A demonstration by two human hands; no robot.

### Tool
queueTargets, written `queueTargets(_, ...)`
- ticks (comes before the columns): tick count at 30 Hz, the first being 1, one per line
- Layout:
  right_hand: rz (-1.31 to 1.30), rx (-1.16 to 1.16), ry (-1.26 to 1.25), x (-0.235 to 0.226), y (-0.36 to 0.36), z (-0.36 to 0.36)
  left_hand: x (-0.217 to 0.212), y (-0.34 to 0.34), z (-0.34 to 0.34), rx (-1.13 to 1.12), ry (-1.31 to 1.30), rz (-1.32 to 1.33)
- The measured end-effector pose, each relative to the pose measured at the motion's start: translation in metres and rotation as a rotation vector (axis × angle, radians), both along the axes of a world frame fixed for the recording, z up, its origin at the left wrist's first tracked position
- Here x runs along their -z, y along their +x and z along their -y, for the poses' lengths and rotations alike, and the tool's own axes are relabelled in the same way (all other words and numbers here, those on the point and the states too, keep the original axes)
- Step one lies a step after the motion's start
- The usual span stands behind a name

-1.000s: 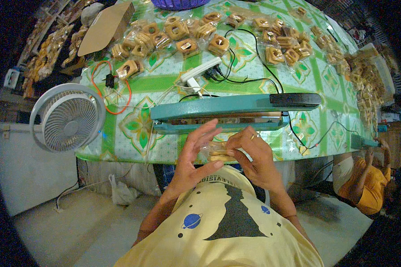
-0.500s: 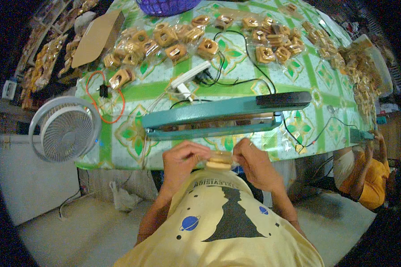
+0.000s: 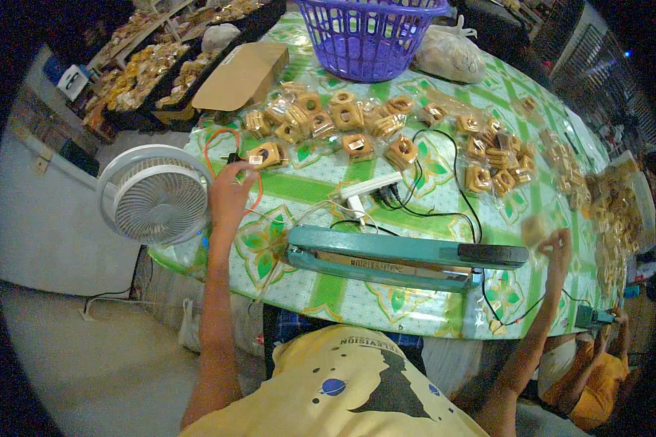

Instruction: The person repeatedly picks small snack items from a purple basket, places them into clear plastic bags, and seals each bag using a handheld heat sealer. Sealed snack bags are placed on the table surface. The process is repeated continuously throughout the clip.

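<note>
Clear cookie packet (image 3: 264, 155), golden ring biscuits inside, left hand (image 3: 229, 191) touching it

We're in a small snack-packing workshop: bagged pastries (image 3: 357, 120) spread across a green patterned tablecloth (image 3: 328, 186), a teal heat sealer (image 3: 401, 256) up front, a purple basket (image 3: 368, 33), trays of baked goods (image 3: 153, 62) behind.

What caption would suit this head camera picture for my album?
Left hand reaches a bagged snack; right hand holds a clear packet beside the teal heat sealer.
</note>
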State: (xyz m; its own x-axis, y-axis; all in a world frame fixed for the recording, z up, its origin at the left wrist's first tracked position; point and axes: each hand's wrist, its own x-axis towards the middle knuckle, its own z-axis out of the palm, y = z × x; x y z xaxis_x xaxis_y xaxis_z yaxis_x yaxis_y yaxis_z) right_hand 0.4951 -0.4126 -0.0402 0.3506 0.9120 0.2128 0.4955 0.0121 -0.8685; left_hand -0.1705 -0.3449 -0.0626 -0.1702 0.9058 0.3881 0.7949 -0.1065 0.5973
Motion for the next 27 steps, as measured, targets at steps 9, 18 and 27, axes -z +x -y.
queueTargets(9, -0.152, -0.002, 0.177, -0.035, -0.102, -0.011, 0.072, -0.03, -0.124, 0.154, -0.326, -0.388)
queueTargets(18, -0.179, -0.055, 0.247, -0.081, -0.185, 0.063, 0.028, 0.024, -0.059, 0.305, -0.452, 1.427)
queueTargets(27, 0.398, -0.613, 0.419, -0.064, -0.318, 0.082, -0.049, 0.151, 0.096, 0.572, -0.674, 2.431)
